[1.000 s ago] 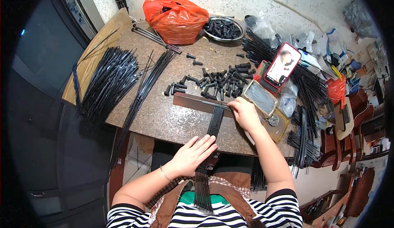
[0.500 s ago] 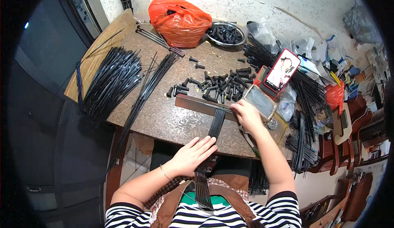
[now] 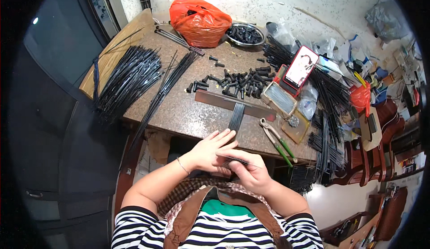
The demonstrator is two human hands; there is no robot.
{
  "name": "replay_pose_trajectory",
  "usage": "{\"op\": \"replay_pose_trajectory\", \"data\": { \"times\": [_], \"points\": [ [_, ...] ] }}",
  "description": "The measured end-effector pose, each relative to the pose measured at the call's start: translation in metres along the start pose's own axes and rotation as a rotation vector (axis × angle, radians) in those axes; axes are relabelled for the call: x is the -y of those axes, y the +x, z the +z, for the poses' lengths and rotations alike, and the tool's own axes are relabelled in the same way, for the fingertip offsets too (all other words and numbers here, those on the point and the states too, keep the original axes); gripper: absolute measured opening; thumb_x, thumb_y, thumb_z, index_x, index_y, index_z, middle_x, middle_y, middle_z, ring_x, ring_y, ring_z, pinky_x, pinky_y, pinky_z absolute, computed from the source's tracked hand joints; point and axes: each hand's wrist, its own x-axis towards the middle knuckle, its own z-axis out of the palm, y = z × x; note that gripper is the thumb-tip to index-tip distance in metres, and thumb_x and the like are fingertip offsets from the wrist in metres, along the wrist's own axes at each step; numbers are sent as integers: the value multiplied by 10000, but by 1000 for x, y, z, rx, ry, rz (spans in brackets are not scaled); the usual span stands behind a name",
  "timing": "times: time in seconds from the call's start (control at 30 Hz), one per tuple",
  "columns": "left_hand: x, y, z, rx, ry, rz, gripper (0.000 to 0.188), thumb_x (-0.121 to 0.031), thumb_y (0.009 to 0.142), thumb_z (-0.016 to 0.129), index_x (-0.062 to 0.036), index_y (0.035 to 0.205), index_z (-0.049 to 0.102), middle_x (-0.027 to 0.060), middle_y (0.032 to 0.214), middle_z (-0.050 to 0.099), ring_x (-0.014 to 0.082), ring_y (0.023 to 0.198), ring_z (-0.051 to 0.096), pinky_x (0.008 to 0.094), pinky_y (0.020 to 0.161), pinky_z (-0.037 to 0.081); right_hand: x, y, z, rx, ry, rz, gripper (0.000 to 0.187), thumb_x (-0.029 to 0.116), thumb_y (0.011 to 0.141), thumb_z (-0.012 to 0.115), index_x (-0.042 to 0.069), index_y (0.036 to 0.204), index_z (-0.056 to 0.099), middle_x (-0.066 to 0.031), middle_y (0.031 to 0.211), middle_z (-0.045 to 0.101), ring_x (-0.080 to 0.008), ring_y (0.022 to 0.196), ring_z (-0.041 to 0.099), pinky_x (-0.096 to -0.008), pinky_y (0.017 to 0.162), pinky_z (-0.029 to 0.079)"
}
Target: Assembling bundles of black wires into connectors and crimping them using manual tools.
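Fingers stretched out flat, my left hand (image 3: 204,152) rests on a row of thin black rods (image 3: 236,116) laid side by side. The rods' far ends reach a long metal strip (image 3: 215,103) standing on the table. Just right of it and closer to me, my right hand (image 3: 251,170) is closed, thumb against fingers, on a few thin wires (image 3: 237,160). My hands hide the near part of the rods. Green-handled pincers (image 3: 278,143) lie to the right of the rods.
Behind the strip lie scattered black plastic pieces (image 3: 246,83). A box of thin grey wires (image 3: 280,99) and a phone (image 3: 301,69) are at right. Black rod bundles (image 3: 132,76) lie left. A red bag (image 3: 199,22) and metal bowl (image 3: 262,40) stand at the back.
My right hand has come back from the far ends of the rods, near the strip, to beside my left hand. The pincers are now uncovered. My left hand stays on the rods.
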Motion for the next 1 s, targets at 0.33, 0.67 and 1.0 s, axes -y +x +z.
{"op": "replay_pose_trajectory", "data": {
  "times": [0.33, 0.67, 1.0],
  "points": [
    [-35, 26, -44, -324, -188, 74, 293, -189, 571, 637, -68, 803, 506, 83, 834, 542, 240, 888, 482, 451, 836, 289, 84, -48, -6, -369, 120, -870, 205, 235, 806, 395, 43, 733, 401, -70, 573, 446, -172, 490, 449, -340, 542, 439],
    [-34, 46, -66, -867, -1180, -498, 248, -254, 792, 441, -44, 665, 471, 4, 542, 433, 102, 507, 417, 224, 498, 356, -37, 4, 10, -89, -229, 221, 294, 222, 830, 301, 4, 904, 483, -89, 871, 543, -198, 825, 509, -322, 737, 382],
    [-63, 42, -6, -341, -2310, -362, 516, -416, 792, 307, 30, 1032, 408, 148, 995, 479, 227, 941, 447, 344, 832, 325, 11, 45, -59, -1213, 738, -575, 228, 236, 819, 375, 22, 833, 453, -42, 585, 444, -134, 517, 444, -301, 556, 426]
  ]
}}
